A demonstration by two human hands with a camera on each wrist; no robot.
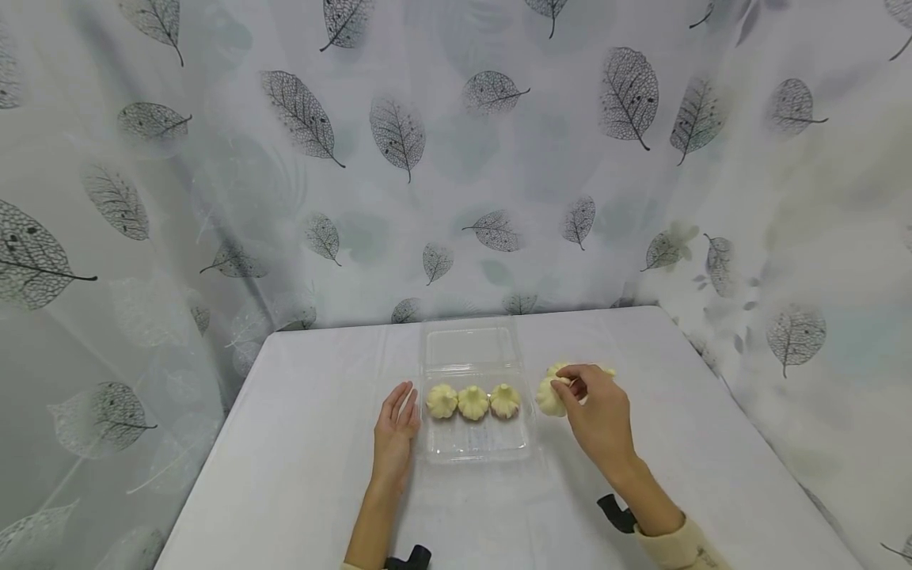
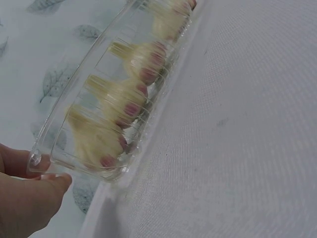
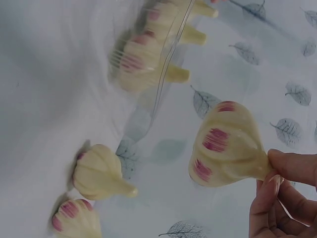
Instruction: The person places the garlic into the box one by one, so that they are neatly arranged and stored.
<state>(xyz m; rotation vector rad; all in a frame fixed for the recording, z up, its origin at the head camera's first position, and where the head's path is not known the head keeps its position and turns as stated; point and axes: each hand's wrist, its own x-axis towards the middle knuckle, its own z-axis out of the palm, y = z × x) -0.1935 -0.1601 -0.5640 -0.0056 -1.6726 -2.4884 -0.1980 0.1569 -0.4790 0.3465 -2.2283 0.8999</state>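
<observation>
A clear plastic clamshell box (image 1: 473, 449) lies with its lid (image 1: 472, 348) folded back. Three garlic bulbs (image 1: 473, 403) stand in a row along its hinge side, stems up. My left hand (image 1: 393, 435) rests against the box's left side, fingers mostly straight; in the left wrist view its thumb (image 2: 52, 191) touches the corner. To the right of the box, my right hand (image 1: 598, 412) pinches another garlic bulb (image 3: 225, 146) by its stem between thumb and fingertips, holding it above the table. Purple streaks mark the held bulb's base.
Two more garlic bulbs, a nearer one (image 3: 98, 173) and another (image 3: 77, 220), sit on the white-covered table (image 1: 306, 459) right of the box, partly hidden by my right hand in the head view. A leaf-printed curtain (image 1: 456, 158) hangs behind the table.
</observation>
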